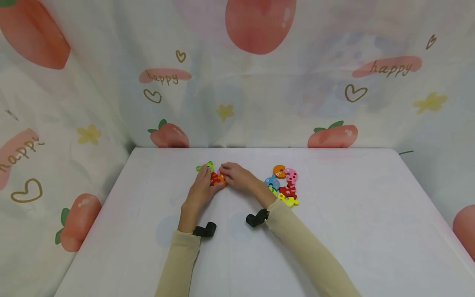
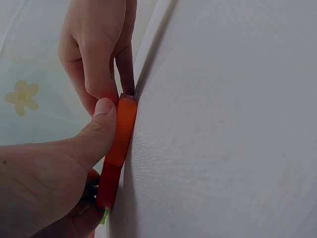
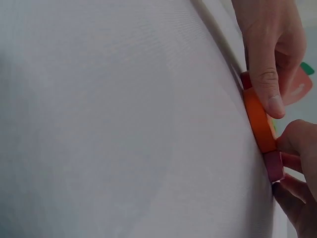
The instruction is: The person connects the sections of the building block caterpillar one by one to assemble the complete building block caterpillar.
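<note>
Joined flat pieces lie under both hands: a green one point(image 1: 210, 164), a red one point(image 2: 109, 186), an orange one point(image 2: 124, 131) and a pink one point(image 3: 274, 166). My left hand point(image 1: 200, 189) lies over the green and red pieces, its thumb on the orange piece in the left wrist view. My right hand point(image 1: 239, 177) pinches the pink piece at the right end, its fingertips close to the left thumb. In the right wrist view the right hand's fingers point(image 3: 297, 139) bend round the pink piece's edge. The left palm partly hides the pieces.
Right of my hands on the white table point(image 1: 334, 231), several joined pieces form a curve: orange point(image 1: 278, 171), pink point(image 1: 291, 175), red point(image 1: 288, 191), yellow point(image 1: 287, 201) and blue point(image 1: 272, 182). My right forearm passes close beside them. A patterned cloth point(image 1: 259, 99) hangs behind the table.
</note>
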Demonstrator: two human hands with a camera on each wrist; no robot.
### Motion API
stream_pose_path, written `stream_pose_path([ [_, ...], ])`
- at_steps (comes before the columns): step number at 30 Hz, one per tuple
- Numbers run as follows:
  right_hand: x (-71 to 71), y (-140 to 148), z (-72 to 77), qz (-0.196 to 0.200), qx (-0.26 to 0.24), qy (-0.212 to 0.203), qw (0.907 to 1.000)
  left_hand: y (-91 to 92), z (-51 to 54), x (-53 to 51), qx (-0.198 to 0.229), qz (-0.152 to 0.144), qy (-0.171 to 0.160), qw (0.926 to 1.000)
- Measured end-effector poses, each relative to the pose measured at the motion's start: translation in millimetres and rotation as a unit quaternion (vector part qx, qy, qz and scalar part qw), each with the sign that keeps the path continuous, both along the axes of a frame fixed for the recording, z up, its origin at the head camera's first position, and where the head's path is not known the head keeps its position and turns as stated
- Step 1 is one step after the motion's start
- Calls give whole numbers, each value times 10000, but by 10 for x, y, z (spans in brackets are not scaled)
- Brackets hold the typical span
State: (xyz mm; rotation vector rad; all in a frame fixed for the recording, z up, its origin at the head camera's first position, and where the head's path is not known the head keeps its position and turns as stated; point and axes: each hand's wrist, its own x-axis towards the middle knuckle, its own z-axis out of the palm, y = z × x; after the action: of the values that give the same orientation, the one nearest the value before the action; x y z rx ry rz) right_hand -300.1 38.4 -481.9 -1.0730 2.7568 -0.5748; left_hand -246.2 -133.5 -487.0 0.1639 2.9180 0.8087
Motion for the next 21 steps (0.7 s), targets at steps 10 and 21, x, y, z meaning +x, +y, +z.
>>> stream_pose_path([
  [10, 65, 12, -37, -196, 51, -215, 9996, 9, 5, 2, 40, 35, -43, 10000],
  [21, 242, 553, 147, -500, -916, -585, 9928, 85, 11, 27, -642, -338, 148, 9973],
])
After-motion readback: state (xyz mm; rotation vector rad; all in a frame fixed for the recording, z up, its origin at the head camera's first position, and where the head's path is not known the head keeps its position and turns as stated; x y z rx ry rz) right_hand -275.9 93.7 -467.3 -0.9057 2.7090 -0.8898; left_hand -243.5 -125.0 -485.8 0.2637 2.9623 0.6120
